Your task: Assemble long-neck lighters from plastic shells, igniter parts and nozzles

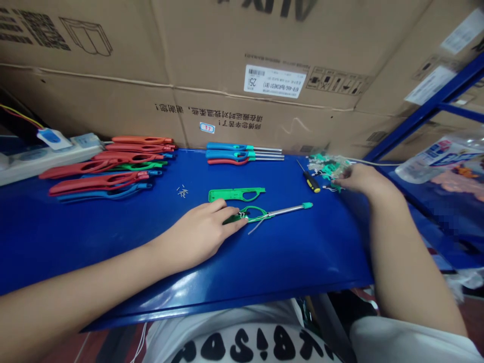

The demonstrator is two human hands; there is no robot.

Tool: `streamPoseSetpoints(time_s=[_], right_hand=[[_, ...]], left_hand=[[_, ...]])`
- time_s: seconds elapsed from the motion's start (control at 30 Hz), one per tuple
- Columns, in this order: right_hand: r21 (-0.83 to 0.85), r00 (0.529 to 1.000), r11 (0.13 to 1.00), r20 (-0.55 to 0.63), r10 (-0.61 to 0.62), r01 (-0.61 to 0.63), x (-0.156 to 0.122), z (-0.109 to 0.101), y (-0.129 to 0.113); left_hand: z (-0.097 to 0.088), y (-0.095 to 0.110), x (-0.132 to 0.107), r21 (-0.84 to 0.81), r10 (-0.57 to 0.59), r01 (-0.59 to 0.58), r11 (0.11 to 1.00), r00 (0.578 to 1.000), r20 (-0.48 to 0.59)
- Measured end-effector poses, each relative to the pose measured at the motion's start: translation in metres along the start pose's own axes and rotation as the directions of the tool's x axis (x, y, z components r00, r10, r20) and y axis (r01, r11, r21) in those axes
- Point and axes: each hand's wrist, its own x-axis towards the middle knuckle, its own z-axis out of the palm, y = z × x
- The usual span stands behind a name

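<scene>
Hands well apart: left hand [206, 229] clamped over the handle end of an open green lighter body [269, 215], mid-counter [283, 262]; right hand [357, 179] at a pile of small parts [324, 164] at the counter's right, its fingertips partly lost among the pieces, can't tell if it grips one. Left fingers cover most of the handle, so the inside is mostly hidden; bit of white wire shows between them. Metal tube [289, 209] with teal tip in full view, thin grey strip [256, 226] slanting out below. Small parts tangled, teal and clear, too blurred to count; right hand blocks their near right edge. Matching green half shell [236, 194] lies just beyond left hand, bottom edge close to the fingers. Screwdriver [312, 182] beside the pile, loose screws [182, 191] left of the shell, tiny, count unclear. Red, blue and green handles [102, 182] heaped at left, overlapping, lower ones partly covered. Lighters with metal tubes [227, 154] stacked at the back. Cardboard box [212, 50] walls off the far side, printing upside down, top cut off. Power strip [22, 166] cut by left edge; plastic bottle [419, 164] cut at right.
</scene>
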Motion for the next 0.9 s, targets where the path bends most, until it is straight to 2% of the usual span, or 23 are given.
streamPoseSetpoints(time_s=[0.1, 0.23, 0.3, 0.33, 0.4, 0.5, 0.6, 0.73, 0.83, 0.9], right_hand=[[0.029, 1.0, 0.999, 0.011, 0.023, -0.023, -0.004, -0.005, -0.005], [0.319, 0.991, 0.943, -0.117, -0.062, 0.097, -0.015, -0.012, -0.016], [0.46, 0.978, 0.863, -0.079, -0.193, 0.208, -0.023, -0.011, -0.027], [0.537, 0.956, 0.802, -0.035, -0.29, 0.263, -0.028, -0.008, -0.034], [0.611, 0.866, 0.688, 0.007, -0.5, 0.392, -0.038, 0.001, -0.05], [0.5, 0.712, 0.627, 0.028, -0.702, 0.598, -0.05, 0.018, -0.072], [0.413, 0.675, 0.604, -0.038, -0.737, 0.682, -0.055, 0.029, -0.084], [0.258, 0.645, 0.596, -0.194, -0.739, 0.761, -0.056, 0.027, -0.081], [0.242, 0.649, 0.613, -0.115, -0.752, 0.752, -0.056, 0.022, -0.075], [0.232, 0.627, 0.602, -0.046, -0.778, 0.764, -0.056, 0.021, -0.073]], left_hand=[[0.0, 0.0, 0.0, 0.004, 0.0, 0.0, 1.0, 1.0, 0.001], [0.002, 0.0, 0.0, -0.005, 0.0, 0.0, 1.0, 1.0, -0.008], [0.003, -0.001, 0.001, -0.014, -0.002, 0.002, 1.0, 1.0, -0.01], [0.003, -0.001, 0.001, -0.018, -0.003, 0.003, 1.0, 1.0, -0.009], [0.002, 0.0, 0.001, -0.028, -0.003, 0.003, 1.0, 1.0, -0.009], [0.0, 0.0, 0.001, -0.043, -0.007, 0.007, 0.999, 1.0, -0.015], [0.0, 0.0, 0.001, -0.043, -0.012, 0.011, 0.999, 1.0, -0.013], [0.0, 0.0, 0.001, -0.044, -0.012, 0.011, 0.999, 1.0, -0.014], [0.0, 0.0, 0.001, -0.054, -0.014, 0.013, 0.998, 1.0, -0.015], [-0.001, 0.0, 0.001, -0.052, -0.018, 0.018, 0.998, 1.0, -0.007]])
